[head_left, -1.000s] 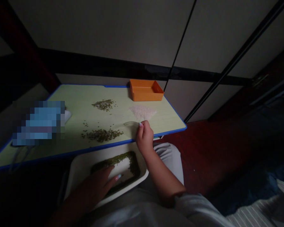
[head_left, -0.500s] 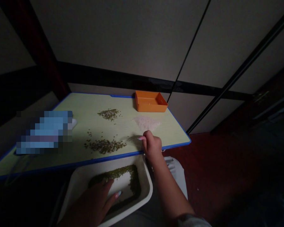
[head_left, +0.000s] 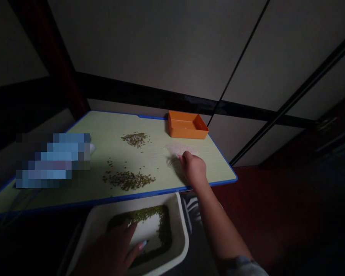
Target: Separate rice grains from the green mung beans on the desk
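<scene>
My right hand (head_left: 194,167) is closed above the table, at the near edge of a pile of pale pinkish grains (head_left: 179,148). Between thumb and fingers it pinches a thin, see-through curved thing (head_left: 170,161), too faint to name. My left hand (head_left: 119,239) rests inside a white basin (head_left: 181,230), fingers and thumb apart, over small green bean-like grains (head_left: 164,226) that line the basin's floor in a band. Two heaps of mixed green and pale grains lie on the table, a farther heap (head_left: 135,139) and a nearer heap (head_left: 129,179).
An orange tray (head_left: 188,132) stands at the table's far right. The pale yellow table (head_left: 218,168) has a blue rim. On its left lies a blurred-out bluish object (head_left: 56,159). Panelled cupboard doors (head_left: 161,46) rise behind, and the dark red floor (head_left: 235,214) shows at right.
My right hand has moved right and slightly away from me, from beside the nearer heap toward the pale grains, with the thin thing in it. My left hand stays in the basin.
</scene>
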A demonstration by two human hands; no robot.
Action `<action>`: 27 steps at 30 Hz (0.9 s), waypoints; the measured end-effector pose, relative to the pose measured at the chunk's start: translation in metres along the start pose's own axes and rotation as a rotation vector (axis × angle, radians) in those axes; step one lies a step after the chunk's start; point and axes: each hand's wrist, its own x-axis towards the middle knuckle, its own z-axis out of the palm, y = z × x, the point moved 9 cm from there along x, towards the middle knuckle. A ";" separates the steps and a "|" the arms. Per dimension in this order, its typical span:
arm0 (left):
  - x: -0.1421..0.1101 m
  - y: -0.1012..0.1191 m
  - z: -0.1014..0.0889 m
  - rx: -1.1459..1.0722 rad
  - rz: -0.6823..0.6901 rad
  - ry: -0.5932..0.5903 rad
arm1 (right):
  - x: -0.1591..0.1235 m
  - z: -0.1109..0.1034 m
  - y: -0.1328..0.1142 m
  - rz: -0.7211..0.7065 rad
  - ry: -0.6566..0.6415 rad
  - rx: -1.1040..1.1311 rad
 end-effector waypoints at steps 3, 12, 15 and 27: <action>0.000 -0.001 0.008 0.063 -0.007 -0.092 | 0.007 -0.003 -0.014 -0.030 -0.048 -0.006; -0.001 -0.011 0.014 0.036 0.026 -0.018 | 0.004 0.009 -0.035 -0.129 -0.124 -0.006; 0.000 -0.012 0.017 0.020 0.045 -0.017 | 0.003 0.014 -0.035 -0.172 -0.151 -0.084; 0.002 -0.020 0.024 0.021 0.076 0.059 | 0.026 0.014 -0.041 -0.194 -0.121 -0.204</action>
